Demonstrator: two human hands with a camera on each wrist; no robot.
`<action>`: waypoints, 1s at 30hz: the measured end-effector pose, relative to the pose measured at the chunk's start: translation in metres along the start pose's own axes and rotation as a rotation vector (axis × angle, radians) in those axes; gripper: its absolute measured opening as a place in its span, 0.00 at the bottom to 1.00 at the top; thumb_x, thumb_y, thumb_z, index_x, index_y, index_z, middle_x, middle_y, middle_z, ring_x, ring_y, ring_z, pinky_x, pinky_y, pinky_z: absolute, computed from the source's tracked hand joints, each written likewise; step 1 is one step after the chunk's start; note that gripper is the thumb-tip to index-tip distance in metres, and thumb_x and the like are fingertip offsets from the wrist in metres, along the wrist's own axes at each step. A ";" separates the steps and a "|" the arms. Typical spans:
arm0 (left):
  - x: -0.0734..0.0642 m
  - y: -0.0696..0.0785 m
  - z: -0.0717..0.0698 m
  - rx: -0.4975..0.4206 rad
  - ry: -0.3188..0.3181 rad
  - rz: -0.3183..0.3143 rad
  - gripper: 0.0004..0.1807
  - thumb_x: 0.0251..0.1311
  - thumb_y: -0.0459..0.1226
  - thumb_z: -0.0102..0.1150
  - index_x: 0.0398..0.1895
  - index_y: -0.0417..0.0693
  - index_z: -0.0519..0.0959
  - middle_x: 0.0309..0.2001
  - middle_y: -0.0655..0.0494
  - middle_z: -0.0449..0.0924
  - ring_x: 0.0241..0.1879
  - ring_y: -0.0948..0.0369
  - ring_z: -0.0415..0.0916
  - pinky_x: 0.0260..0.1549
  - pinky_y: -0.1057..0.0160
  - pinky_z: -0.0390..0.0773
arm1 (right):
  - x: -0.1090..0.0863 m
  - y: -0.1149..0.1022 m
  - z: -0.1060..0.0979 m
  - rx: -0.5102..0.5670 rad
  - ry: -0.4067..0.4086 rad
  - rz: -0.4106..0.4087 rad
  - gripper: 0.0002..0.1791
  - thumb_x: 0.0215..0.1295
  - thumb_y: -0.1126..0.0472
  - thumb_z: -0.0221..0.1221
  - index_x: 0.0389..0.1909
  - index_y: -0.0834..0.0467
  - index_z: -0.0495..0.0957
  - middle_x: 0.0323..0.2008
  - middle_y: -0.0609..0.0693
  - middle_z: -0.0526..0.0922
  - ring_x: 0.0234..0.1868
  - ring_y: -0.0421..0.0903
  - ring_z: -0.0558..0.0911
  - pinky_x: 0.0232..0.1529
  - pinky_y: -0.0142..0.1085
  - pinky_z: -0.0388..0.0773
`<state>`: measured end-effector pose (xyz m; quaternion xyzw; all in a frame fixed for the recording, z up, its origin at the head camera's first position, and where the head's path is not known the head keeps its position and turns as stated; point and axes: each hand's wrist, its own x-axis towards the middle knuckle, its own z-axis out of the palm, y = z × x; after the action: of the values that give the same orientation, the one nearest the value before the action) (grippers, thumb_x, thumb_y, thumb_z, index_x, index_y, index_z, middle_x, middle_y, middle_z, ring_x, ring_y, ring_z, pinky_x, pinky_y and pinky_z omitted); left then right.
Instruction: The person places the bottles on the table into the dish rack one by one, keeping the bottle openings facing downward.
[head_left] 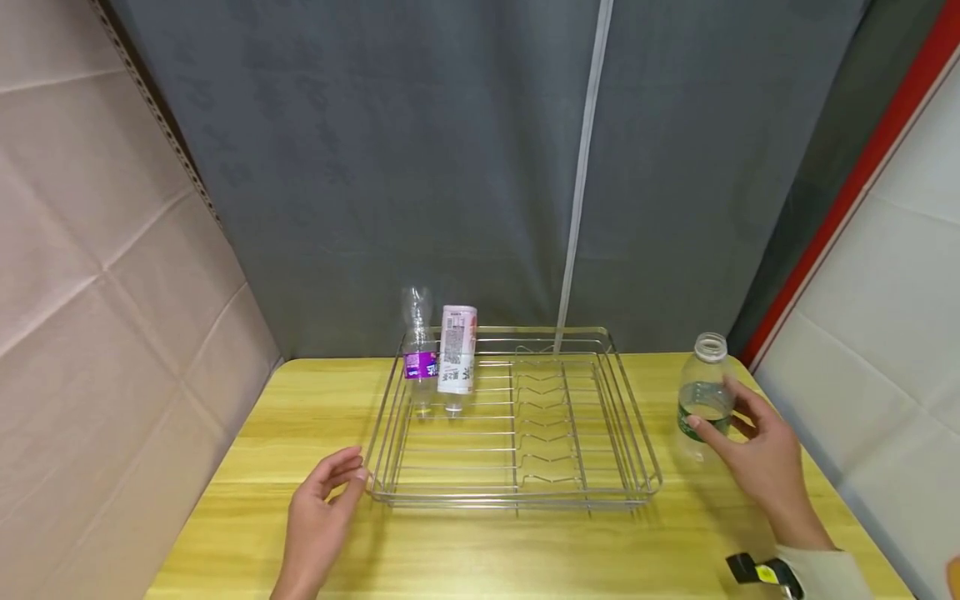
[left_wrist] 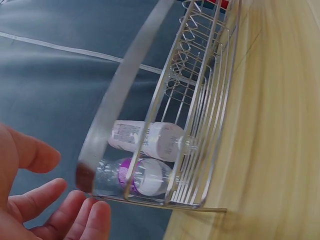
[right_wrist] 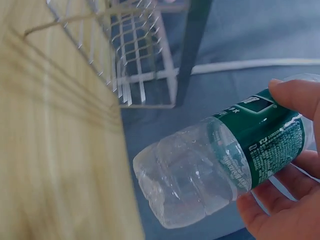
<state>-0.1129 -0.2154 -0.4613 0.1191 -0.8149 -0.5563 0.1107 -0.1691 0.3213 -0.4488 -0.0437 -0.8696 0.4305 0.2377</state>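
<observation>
My right hand (head_left: 767,454) grips a clear plastic bottle with a green label (head_left: 705,392), right of the wire rack. Thumb and fingers lie on opposite sides of its label, and its neck shows no cap. In the right wrist view the bottle's clear base (right_wrist: 180,175) points away from the palm. By the front left corner of the metal wire rack (head_left: 517,500), my left hand (head_left: 318,512) has its fingers loosely bent; whether they touch the wire is unclear. Inside the rack's left side are a purple-labelled clear bottle (head_left: 422,365) and a pink-and-white-labelled bottle (head_left: 457,354), side by side.
The rack stands on a yellow wood-grain table (head_left: 480,558), with wavy wire dividers (head_left: 546,437) along its right half. A grey curtain (head_left: 420,167) hangs behind the table. Pale cloth walls (head_left: 97,292) flank it, the right one with a red edge (head_left: 847,200).
</observation>
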 end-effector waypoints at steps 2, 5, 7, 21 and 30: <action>-0.003 0.005 -0.003 0.014 0.020 0.009 0.19 0.74 0.44 0.65 0.65 0.55 0.81 0.58 0.55 0.84 0.51 0.75 0.80 0.47 0.76 0.82 | -0.004 -0.011 -0.002 0.005 0.009 -0.049 0.45 0.59 0.55 0.78 0.77 0.54 0.71 0.61 0.27 0.76 0.54 0.14 0.69 0.49 0.06 0.67; -0.008 0.012 -0.005 0.011 0.050 0.038 0.18 0.74 0.42 0.65 0.64 0.55 0.82 0.56 0.59 0.84 0.52 0.75 0.80 0.49 0.78 0.82 | -0.011 -0.029 -0.005 -0.010 0.013 -0.120 0.45 0.55 0.58 0.81 0.75 0.52 0.74 0.57 0.19 0.73 0.54 0.12 0.69 0.50 0.06 0.66; -0.012 0.017 -0.005 -0.003 0.063 0.066 0.17 0.73 0.41 0.66 0.63 0.55 0.82 0.54 0.62 0.84 0.52 0.74 0.80 0.49 0.78 0.83 | -0.016 -0.041 -0.006 -0.035 0.018 -0.165 0.46 0.52 0.58 0.82 0.74 0.51 0.75 0.59 0.26 0.78 0.53 0.11 0.69 0.51 0.06 0.64; -0.053 0.062 0.019 -0.178 -0.173 0.229 0.19 0.67 0.33 0.70 0.60 0.50 0.83 0.54 0.53 0.85 0.53 0.65 0.83 0.50 0.67 0.88 | -0.042 -0.100 0.000 -0.106 -0.012 -0.614 0.46 0.47 0.45 0.84 0.68 0.52 0.80 0.58 0.54 0.86 0.60 0.33 0.73 0.56 0.13 0.66; -0.068 0.076 0.035 -0.257 -0.323 0.279 0.25 0.63 0.30 0.72 0.62 0.54 0.81 0.59 0.53 0.83 0.56 0.60 0.84 0.53 0.60 0.89 | -0.055 -0.124 0.008 -0.118 -0.123 -0.802 0.40 0.72 0.28 0.53 0.68 0.56 0.80 0.62 0.52 0.84 0.60 0.48 0.77 0.70 0.16 0.60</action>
<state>-0.0649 -0.1358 -0.4062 -0.1001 -0.7532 -0.6465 0.0687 -0.1082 0.2219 -0.3782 0.3113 -0.8535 0.2548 0.3313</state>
